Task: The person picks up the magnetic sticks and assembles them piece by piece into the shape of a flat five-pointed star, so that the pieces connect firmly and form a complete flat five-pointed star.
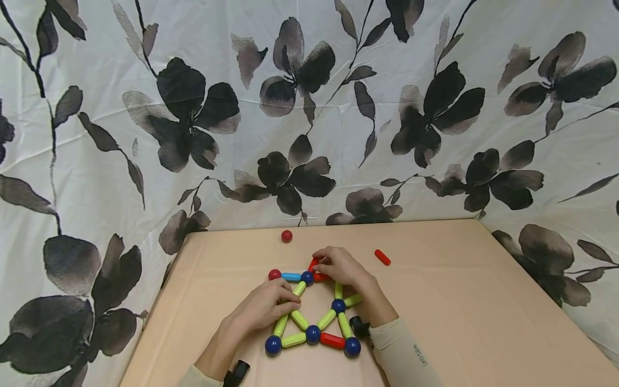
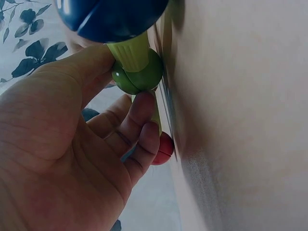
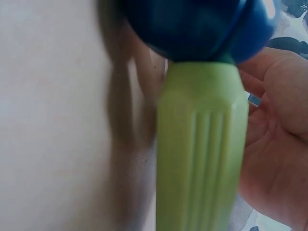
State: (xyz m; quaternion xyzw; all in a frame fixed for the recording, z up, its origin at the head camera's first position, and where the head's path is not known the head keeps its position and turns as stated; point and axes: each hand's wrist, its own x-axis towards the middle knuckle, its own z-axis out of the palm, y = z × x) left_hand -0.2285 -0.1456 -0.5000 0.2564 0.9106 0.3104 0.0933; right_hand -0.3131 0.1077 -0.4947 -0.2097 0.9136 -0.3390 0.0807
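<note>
A flat frame of coloured rods and balls (image 1: 312, 334) lies on the tan table (image 1: 459, 301). My left hand (image 1: 292, 301) lies over its left side, fingers curled round a green rod (image 1: 281, 324); the left wrist view shows that hand (image 2: 126, 103) pinching the green rod (image 2: 134, 67) under a blue ball (image 2: 113, 17). My right hand (image 1: 323, 263) is at the frame's top, fingers curled on a red rod (image 1: 321, 278) next to a blue ball (image 1: 307, 277). In the right wrist view a green rod (image 3: 199, 144) and blue ball (image 3: 197, 26) fill the picture, with the palm (image 3: 279, 159) behind.
A loose red ball (image 1: 287, 236) sits near the table's far edge, and a loose red rod (image 1: 382, 257) lies to the right of my right hand. A flower-print cloth (image 1: 309, 107) hangs behind and around the table.
</note>
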